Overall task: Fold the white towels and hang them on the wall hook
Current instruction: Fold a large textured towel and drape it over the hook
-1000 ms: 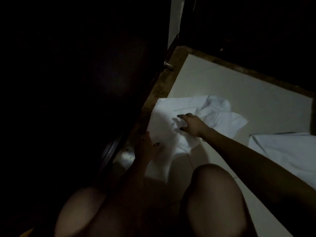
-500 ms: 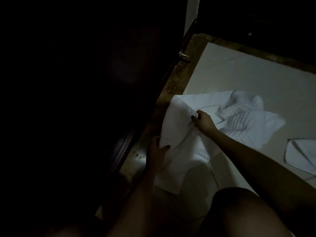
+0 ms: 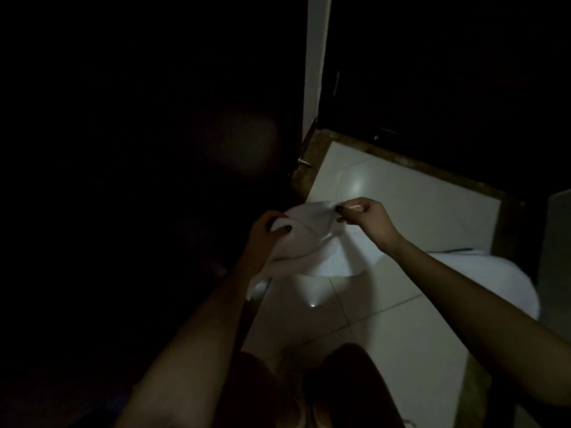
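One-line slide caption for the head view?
Left hand and right hand hold up a white towel over the tiled floor; a second towel lies at right.

There's one white towel (image 3: 304, 239), bunched, hanging above the floor (image 3: 401, 205) mid-frame; a second white towel (image 3: 494, 273) lies flat at right.

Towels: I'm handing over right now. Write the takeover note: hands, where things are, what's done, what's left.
Left hand grips one end of the white towel; right hand pinches its top edge.
It is held up above the tiled floor, not yet folded.
A second towel lies on the floor to the right.
Nothing hung; no hook in view.
Left: fold, then hang both.
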The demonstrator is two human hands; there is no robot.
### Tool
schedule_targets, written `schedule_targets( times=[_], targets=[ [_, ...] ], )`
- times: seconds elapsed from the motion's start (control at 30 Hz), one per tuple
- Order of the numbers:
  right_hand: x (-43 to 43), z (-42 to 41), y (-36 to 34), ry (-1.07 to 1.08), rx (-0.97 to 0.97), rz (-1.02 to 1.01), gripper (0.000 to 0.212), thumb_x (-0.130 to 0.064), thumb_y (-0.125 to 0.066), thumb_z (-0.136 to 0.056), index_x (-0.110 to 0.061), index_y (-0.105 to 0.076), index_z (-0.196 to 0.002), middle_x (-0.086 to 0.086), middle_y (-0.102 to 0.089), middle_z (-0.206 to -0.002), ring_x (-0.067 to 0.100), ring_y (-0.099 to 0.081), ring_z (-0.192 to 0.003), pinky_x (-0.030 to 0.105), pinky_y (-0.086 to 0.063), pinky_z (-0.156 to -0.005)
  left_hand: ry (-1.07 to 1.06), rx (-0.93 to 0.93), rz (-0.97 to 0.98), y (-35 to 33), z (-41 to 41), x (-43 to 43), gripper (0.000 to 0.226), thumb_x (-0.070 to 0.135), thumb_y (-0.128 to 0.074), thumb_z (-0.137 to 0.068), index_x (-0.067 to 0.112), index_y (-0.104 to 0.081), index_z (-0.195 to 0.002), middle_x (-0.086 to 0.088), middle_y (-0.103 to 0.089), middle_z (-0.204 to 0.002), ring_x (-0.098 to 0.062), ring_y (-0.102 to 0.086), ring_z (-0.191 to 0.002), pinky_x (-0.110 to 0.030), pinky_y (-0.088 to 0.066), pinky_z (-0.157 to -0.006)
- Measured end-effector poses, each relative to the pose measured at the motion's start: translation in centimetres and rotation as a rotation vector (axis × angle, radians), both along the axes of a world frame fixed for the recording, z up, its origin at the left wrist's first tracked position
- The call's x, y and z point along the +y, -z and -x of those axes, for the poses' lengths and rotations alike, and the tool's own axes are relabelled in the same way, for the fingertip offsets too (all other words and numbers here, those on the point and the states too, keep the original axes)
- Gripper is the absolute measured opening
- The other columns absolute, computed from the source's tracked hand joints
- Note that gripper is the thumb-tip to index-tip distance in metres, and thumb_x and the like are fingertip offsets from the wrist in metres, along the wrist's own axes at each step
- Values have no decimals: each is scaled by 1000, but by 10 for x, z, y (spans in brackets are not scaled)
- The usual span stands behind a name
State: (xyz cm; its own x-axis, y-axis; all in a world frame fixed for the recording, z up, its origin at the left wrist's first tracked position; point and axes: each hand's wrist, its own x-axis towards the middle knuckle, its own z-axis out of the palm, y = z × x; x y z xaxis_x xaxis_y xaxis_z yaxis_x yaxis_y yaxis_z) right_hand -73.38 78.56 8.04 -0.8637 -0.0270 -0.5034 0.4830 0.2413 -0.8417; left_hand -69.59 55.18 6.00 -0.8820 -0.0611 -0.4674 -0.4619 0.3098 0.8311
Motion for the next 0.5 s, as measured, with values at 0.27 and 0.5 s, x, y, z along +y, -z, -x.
schedule_targets(
  times=[0.27,0.5],
  targets=[
    [16,-26,-265,88,54,177,17,1,-63,-88,9,-64,-103,11,-74,-81,13,-71,-72,19,-58,-72,-68,-102,-182,-242,-26,-2,15,18,-61,-93,11,-61,-107,-8,-63,-106,-26,-59,-101,-40,-48,-90],
    [-1,-55,-425,15,368,-98,26,-8,-61,-90,-13,-60,-64,2,-57,-58,7,-48,-53,21,-39,-55,-100,121,-253,-390,-62,-11,12,10,-59,-93,21,-63,-94,-1,-65,-88,-15,-60,-81,-25,-49,-70]
  ],
)
